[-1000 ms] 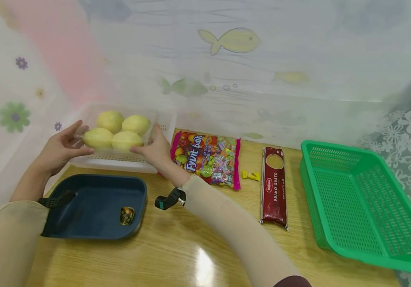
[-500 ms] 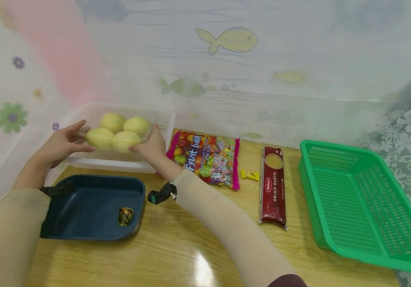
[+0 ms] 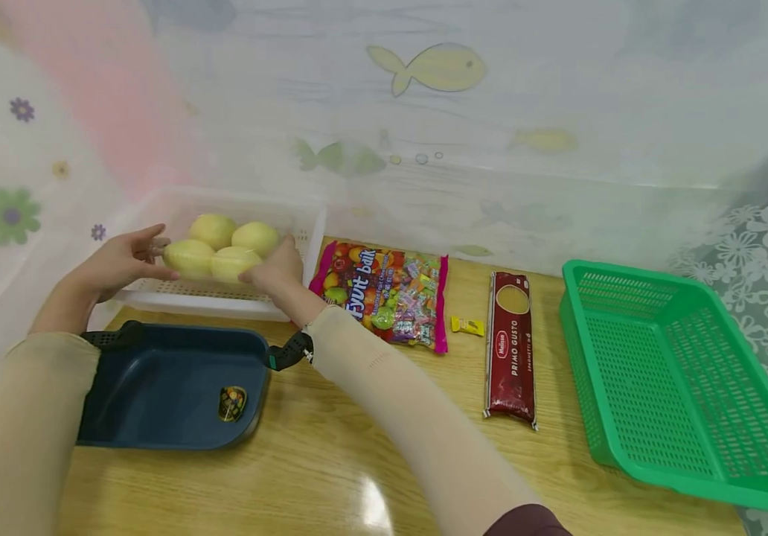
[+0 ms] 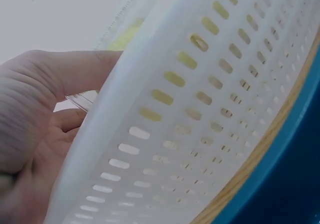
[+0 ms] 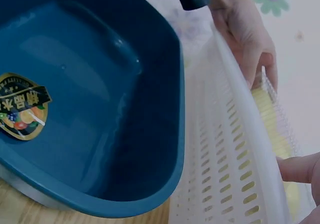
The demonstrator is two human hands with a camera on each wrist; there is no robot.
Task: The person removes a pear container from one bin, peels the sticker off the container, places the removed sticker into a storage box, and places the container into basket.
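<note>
A clear plastic pack of several yellow fruits point(image 3: 219, 246) sits low inside the white slotted basket point(image 3: 223, 301) at the back left of the table. My left hand point(image 3: 123, 260) grips the pack's left end and my right hand point(image 3: 277, 272) grips its right end. In the left wrist view my left hand point(image 4: 45, 134) pinches the clear rim point(image 4: 82, 99) just behind the basket wall point(image 4: 200, 124). The right wrist view shows the ridged clear pack point(image 5: 277, 109) over the basket wall point(image 5: 225, 174), with a right fingertip point(image 5: 300, 169) on it.
A dark blue tray point(image 3: 170, 387) with a small sticker point(image 3: 231, 402) lies in front of the white basket. To the right lie a fruit-candy bag point(image 3: 384, 294), a small yellow candy point(image 3: 467, 325), a red spaghetti pack point(image 3: 511, 346) and a green basket point(image 3: 679, 387). Curtains close the back.
Both hands have carried the fruit pack a little farther back and down into the white basket. Nothing else on the table has moved.
</note>
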